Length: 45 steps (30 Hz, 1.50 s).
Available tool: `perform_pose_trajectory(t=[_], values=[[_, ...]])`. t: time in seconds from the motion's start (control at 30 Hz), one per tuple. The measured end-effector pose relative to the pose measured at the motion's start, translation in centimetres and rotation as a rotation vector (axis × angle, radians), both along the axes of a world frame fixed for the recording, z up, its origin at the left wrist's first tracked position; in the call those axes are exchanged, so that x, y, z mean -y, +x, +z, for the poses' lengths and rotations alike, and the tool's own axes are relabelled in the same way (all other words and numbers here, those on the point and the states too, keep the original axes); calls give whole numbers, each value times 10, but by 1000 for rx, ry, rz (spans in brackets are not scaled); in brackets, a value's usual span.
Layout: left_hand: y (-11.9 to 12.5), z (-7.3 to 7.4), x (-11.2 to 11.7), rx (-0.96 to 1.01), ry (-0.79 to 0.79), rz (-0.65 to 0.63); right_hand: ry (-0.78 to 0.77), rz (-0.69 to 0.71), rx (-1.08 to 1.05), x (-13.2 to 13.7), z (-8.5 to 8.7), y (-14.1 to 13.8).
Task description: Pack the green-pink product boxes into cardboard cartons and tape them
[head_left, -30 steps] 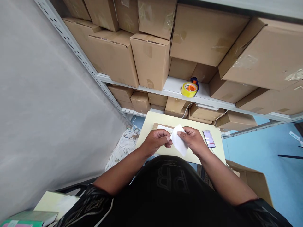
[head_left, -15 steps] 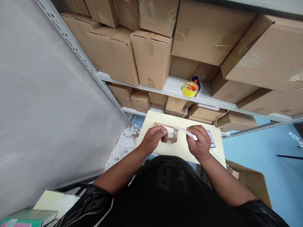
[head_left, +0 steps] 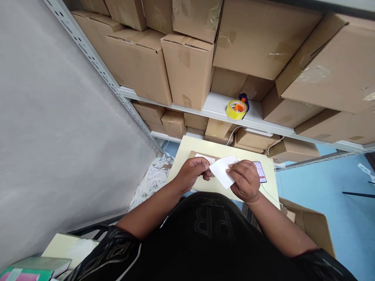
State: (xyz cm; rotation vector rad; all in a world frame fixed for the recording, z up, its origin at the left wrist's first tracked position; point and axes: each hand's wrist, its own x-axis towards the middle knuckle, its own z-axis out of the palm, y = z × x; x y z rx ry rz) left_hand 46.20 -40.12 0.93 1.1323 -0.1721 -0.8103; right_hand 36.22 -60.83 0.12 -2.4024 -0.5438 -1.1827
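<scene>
White paper slip (head_left: pixel 222 174), one item, held over the near edge of a pale yellow table (head_left: pixel 222 146), just beyond the person's black shirt (head_left: pixel 211 234). Left hand (head_left: pixel 191 174): fingers closed, thumb and fingertips pinching the slip's left corner. Right hand (head_left: pixel 246 180): fingers curled, gripping the slip's right side from above. The slip is tilted, its lower corner pointing toward the body. Small flat cardboard box (head_left: pixel 195 155), one, lying on the table directly behind the hands and partly hidden by them; a white label (head_left: pixel 205 158) sits on its top face. Phone (head_left: pixel 260 172), one, screen lit, flat on the table just right of the right hand, with a white cable (head_left: pixel 271 143) running from that side of the table up toward the shelving. Open carton (head_left: pixel 318 226), one, on the blue floor (head_left: pixel 322 183) to the right of the table. Heap of white strips (head_left: pixel 150 182) on the floor to the left of the table, against the grey wall (head_left: pixel 58 117). Metal shelf (head_left: pixel 218 104) behind the table, carrying a yellow tape roll (head_left: pixel 236 110) with an orange core, set in a gap between cartons. Brown cartons (head_left: pixel 187 70), many, taped shut, stacked on the shelf levels above and below.
</scene>
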Motion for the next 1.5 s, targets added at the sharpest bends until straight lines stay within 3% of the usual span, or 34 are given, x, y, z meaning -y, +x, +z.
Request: perform_pose_trajectory(t=[0.7,1.0,1.17,1.27,1.37,1.5], values=[[3,-12,10,-102,-44,-1,49,2,-38,6,-10,6],[1,-10,15,-49,-112,48,60,37,-80,-3,-18,7],[-2,-12,17,-1,-48,68,99,66,-139,-8,-21,6],[-3,-12,16,113,16,76,221,205,-371,-12,-16,6],[-5,-10,13,368,175,73,543,359,-657,-19,-12,6],[-9,-10,11,756,365,13,929,137,-840,-31,-14,9]])
